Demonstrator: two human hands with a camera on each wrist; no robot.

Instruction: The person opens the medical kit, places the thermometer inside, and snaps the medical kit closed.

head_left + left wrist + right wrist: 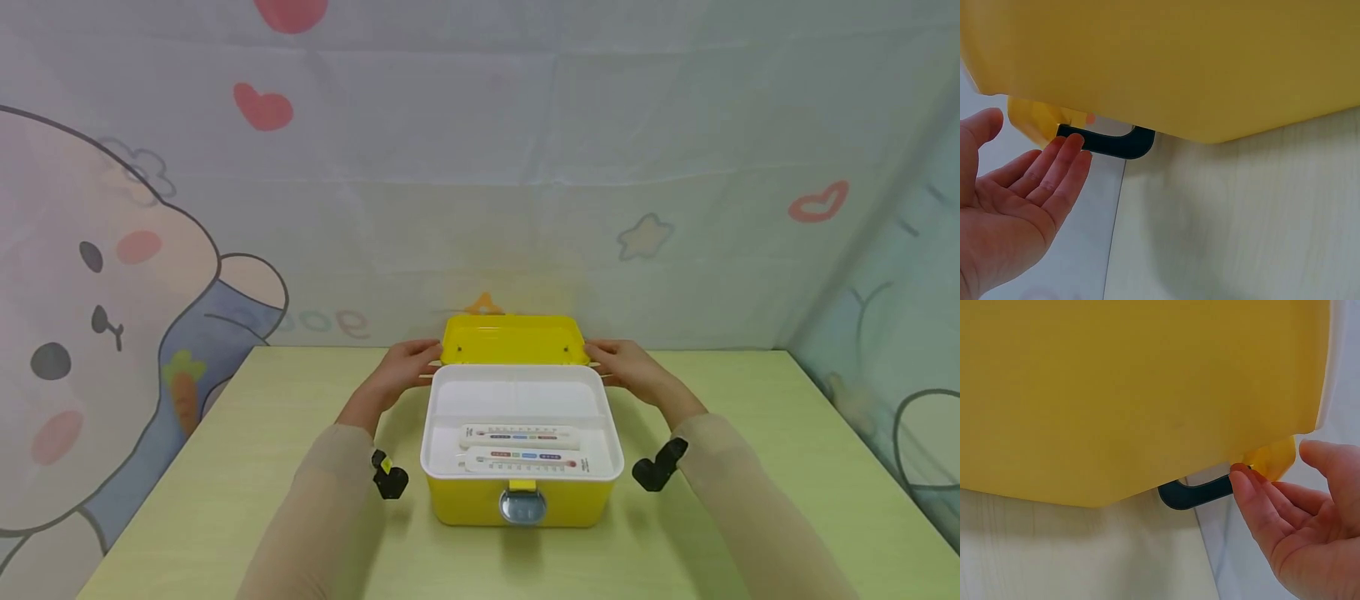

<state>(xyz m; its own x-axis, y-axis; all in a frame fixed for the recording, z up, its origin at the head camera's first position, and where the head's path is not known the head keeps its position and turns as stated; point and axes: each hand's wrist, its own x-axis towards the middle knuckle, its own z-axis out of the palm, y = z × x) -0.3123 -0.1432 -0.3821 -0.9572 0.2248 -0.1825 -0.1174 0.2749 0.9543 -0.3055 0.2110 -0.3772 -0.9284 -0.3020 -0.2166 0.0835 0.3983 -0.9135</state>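
A yellow storage box stands on the table, its yellow lid tipped back behind it. Two white thermometers lie in the white inner tray. At the lid's left edge is my left hand; the left wrist view shows its fingers extended and its fingertips at the dark handle on the lid. My right hand is at the lid's right edge. In the right wrist view its fingertips touch the handle beside the lid, with the thumb standing apart.
A clear latch hangs on the front of the box. The light wooden table extends to both sides. Behind it hangs a printed cloth with hearts and a cartoon animal, close to the back of the lid.
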